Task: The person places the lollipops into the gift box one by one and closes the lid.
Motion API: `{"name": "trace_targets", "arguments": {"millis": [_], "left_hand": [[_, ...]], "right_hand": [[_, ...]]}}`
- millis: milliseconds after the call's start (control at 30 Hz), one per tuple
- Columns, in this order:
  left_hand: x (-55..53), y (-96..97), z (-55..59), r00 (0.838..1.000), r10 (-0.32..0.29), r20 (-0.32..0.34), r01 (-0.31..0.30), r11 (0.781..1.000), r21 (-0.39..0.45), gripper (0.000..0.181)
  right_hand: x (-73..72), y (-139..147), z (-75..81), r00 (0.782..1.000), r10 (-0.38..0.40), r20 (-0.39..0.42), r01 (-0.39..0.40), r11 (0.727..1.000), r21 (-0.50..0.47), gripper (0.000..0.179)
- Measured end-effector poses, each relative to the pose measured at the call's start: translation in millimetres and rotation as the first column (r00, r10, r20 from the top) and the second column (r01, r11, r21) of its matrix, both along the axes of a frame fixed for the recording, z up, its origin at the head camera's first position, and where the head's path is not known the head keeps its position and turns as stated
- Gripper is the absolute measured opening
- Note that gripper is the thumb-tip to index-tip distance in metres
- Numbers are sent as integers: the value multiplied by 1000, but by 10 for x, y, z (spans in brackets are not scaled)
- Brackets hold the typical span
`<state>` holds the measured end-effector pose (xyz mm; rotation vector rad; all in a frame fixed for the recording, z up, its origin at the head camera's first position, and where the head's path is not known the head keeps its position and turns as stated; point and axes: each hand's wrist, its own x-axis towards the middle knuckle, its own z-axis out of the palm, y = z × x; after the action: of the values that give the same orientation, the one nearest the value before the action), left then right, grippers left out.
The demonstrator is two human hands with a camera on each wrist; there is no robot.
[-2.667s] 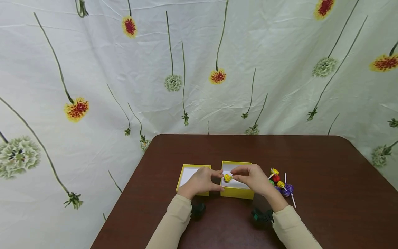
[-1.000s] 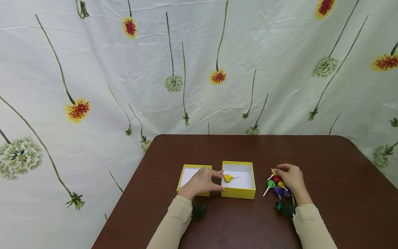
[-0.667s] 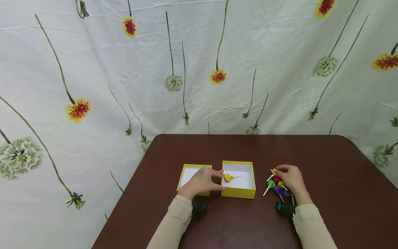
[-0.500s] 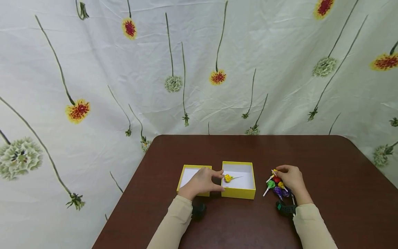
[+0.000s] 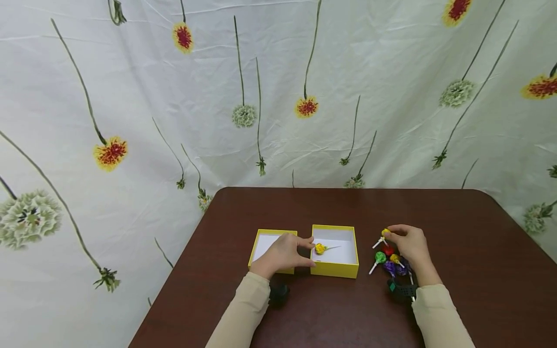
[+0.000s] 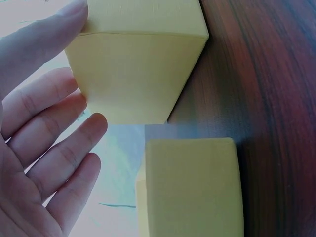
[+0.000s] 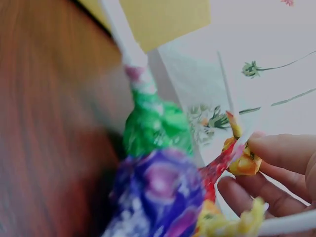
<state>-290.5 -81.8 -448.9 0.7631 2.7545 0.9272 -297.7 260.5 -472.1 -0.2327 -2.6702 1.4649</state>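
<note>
My left hand (image 5: 283,251) rests with thumb and forefinger spread against the left side of an open yellow box (image 5: 334,269) with a white inside. In the left wrist view the thumb and fingertips touch the box wall (image 6: 133,74), the other fingers loosely extended. One yellow lollipop (image 5: 320,248) lies in the box, its stick pointing right. Over the pile at the right, my right hand (image 5: 411,244) pinches another yellow lollipop (image 5: 385,232) by its wrapped head, stick hanging down. Below it are a green lollipop (image 5: 380,257), a red lollipop (image 5: 388,250), a third yellow lollipop (image 5: 395,258) and purple lollipops (image 5: 389,268).
The yellow box lid (image 5: 266,241), white inside, lies left of the box, partly behind the left hand. Both stand on a dark brown table (image 5: 330,309). A pale flowered cloth (image 5: 278,96) hangs behind the table's far edge.
The right hand let go of the yellow lollipop in the box, moved right to the pile, and has now raised another yellow lollipop slightly. The left hand stays at the box.
</note>
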Motion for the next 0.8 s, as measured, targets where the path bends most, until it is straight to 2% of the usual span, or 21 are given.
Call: {"name": "trace_targets", "arguments": {"millis": [267,600,700,800], "left_hand": [[-11,-10,-20,1000,0,-3,0,1000,-5,52],[-2,-6,-24,1000,1,8,-1,1000,1,53],[-4,-7,-23,1000,0,16,0,1000,11,53],[-3,-11,-20,1000,-2,15,2,1000,14,53]], "right_hand": [[19,-82,126,999,0,-48,-4,998,-65,36],[56,-197,295,988,78,-135,-96,987,-130,39],[69,-260,347,985,108,-133,-128,980,-153,40],[88,-337,393,982,138,-130,-155,979,-129,42]]}}
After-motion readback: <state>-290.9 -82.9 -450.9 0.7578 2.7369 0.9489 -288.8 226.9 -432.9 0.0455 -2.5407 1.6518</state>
